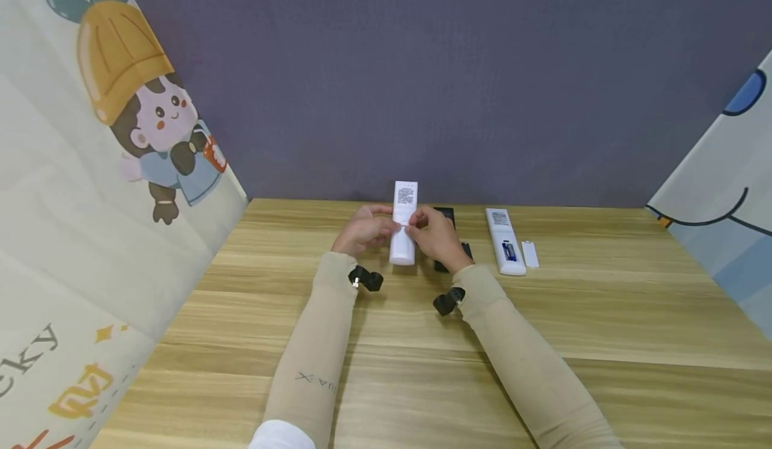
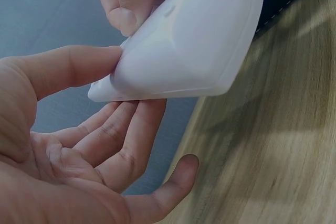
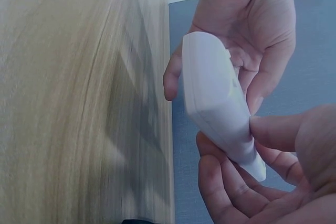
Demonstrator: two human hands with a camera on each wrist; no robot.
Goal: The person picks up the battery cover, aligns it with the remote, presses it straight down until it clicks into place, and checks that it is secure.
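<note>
A white remote control point(image 1: 402, 250) is held up off the wood table between both hands, its labelled back facing the head camera. My left hand point(image 1: 363, 229) grips its left edge, thumb on the back and several fingers underneath. From the other side my right hand point(image 1: 437, 236) pinches it near the middle, thumb on the back and fingers beneath. Both thumbs lie near a small notch on the back. In the left wrist view the white remote point(image 2: 194, 45) is tilted, and one finger of the left hand sticks out away from it. The right wrist view shows the remote's end point(image 3: 210, 80).
A black remote point(image 1: 445, 213) lies behind my right hand, partly hidden by it, with a small black piece point(image 1: 466, 250) beside it. Further right lies another white remote point(image 1: 499, 224), its battery bay uncovered over blue batteries point(image 1: 509, 251). Its white cover point(image 1: 530, 254) lies alongside.
</note>
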